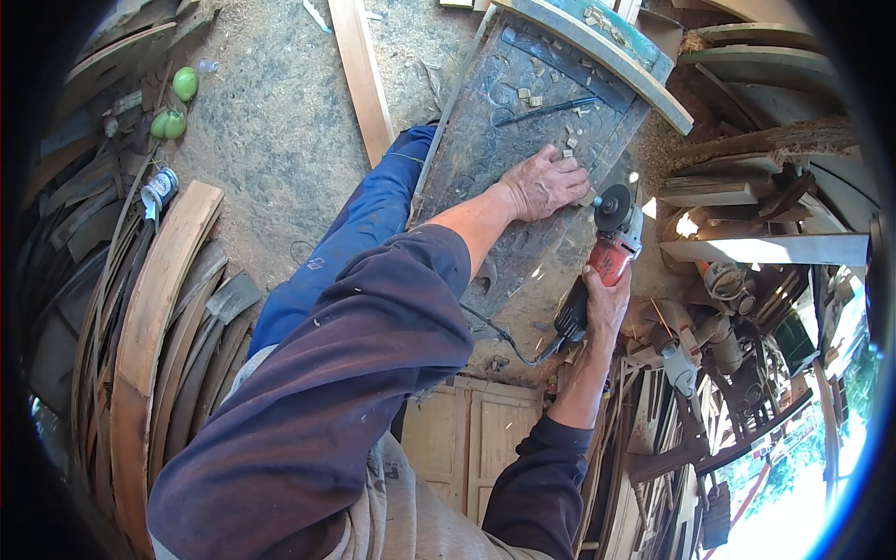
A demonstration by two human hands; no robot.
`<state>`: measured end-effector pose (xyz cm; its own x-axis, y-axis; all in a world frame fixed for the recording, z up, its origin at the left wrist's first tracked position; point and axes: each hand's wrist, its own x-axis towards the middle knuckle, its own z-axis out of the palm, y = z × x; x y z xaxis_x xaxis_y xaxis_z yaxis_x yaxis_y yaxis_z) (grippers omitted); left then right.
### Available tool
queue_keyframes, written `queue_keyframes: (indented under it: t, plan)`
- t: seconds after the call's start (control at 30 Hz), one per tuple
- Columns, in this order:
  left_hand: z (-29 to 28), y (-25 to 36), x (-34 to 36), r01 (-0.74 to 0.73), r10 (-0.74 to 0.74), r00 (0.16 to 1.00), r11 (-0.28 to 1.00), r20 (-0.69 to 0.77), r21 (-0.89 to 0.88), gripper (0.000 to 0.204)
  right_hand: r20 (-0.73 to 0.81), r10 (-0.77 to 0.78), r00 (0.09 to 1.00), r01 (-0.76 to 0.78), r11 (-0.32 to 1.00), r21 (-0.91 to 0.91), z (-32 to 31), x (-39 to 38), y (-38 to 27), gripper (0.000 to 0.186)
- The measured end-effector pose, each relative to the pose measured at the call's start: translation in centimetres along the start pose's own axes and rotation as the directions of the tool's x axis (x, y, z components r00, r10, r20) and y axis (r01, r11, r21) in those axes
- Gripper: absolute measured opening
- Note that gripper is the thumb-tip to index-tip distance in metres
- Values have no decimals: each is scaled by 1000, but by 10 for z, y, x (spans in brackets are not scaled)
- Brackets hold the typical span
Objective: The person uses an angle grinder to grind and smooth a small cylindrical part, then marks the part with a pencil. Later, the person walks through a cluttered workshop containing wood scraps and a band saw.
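"Red-and-black angle grinder (607,263), just off the right edge of that dark, worn wooden bench (467,182), with the bare right hand (607,301) wrapped round its body"

"And the bare left hand (546,187)?"

"Fingers curled in, over the bench by that same edge, a small pale bit of wood (587,198) at the tips. Whether they're pinching it, I can't tell from here"

"Either way, they're awfully near the round dark disc (613,207). I'd brace that hand on the bench, tuck the fingertips back, and bring the disc in lightly, never leaning on it"

"What about room?"

"On the right there's only a gap before the stacked brown timbers (709,194), so I wouldn't swing wide. The thin black cord (537,359) loops behind the tool; best keep it away from the disc. Little pale wooden cubes (536,101) and a thin dark rod (546,112) lie beyond the left hand, and the leg in blue trousers (359,224) is close by the bench's left edge"
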<state>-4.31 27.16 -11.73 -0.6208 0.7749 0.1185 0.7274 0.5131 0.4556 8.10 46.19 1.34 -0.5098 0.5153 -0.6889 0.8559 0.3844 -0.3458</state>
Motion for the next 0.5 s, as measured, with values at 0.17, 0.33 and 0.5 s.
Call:
queue_keyframes:
  t: [0.17,0.33,0.5]
  plan:
    - [-1,0,1,-1,1,1000,1000,-2,-5,32,1,6,1000,-6,1000,-22,1,1,3,86]
    - [-2,0,1,0,0,1000,1000,12,-3,31,-17,-26,1000,25,998,-51,0,0,2,85]
    - [-2,0,1,-1,1,1000,1000,-8,-7,31,15,-15,1000,15,1000,-9,-1,-1,2,84]
